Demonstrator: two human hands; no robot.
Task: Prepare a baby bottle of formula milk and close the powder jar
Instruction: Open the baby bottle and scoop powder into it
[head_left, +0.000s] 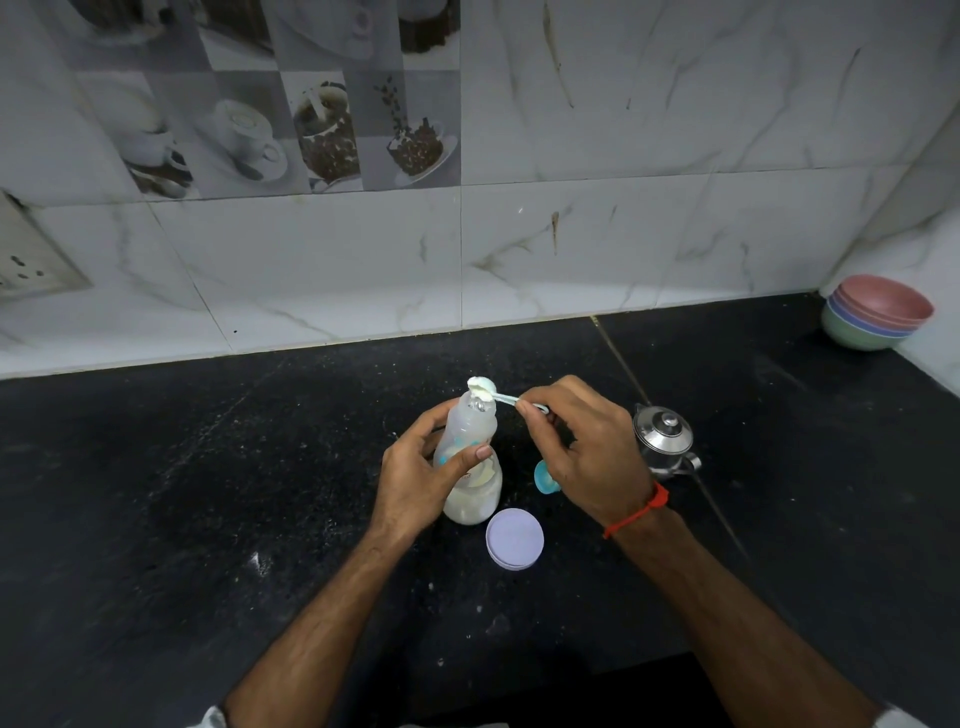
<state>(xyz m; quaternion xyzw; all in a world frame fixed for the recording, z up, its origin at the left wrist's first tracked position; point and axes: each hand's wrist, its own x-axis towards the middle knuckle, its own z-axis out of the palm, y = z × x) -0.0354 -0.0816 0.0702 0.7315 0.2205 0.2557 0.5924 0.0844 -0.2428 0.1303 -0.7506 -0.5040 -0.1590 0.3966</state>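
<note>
A clear baby bottle (470, 431) stands on the black counter (208, 493), open at the top, with whitish liquid in its lower part. My left hand (415, 478) grips its middle. My right hand (582, 447) pinches the handle of a small scoop (483, 388) heaped with white powder, held right over the bottle's mouth. A lilac round lid (515, 539) lies flat on the counter just in front of the bottle. A teal bottle cap (543, 478) shows partly under my right hand. The powder jar is hidden behind my right hand.
A small steel kettle (665, 439) with a lid stands just right of my right hand. Stacked pastel bowls (875, 312) sit in the far right corner. A tiled wall (467, 249) rises behind the counter, with a socket plate (31, 260) at the left. Powder specks dot the counter.
</note>
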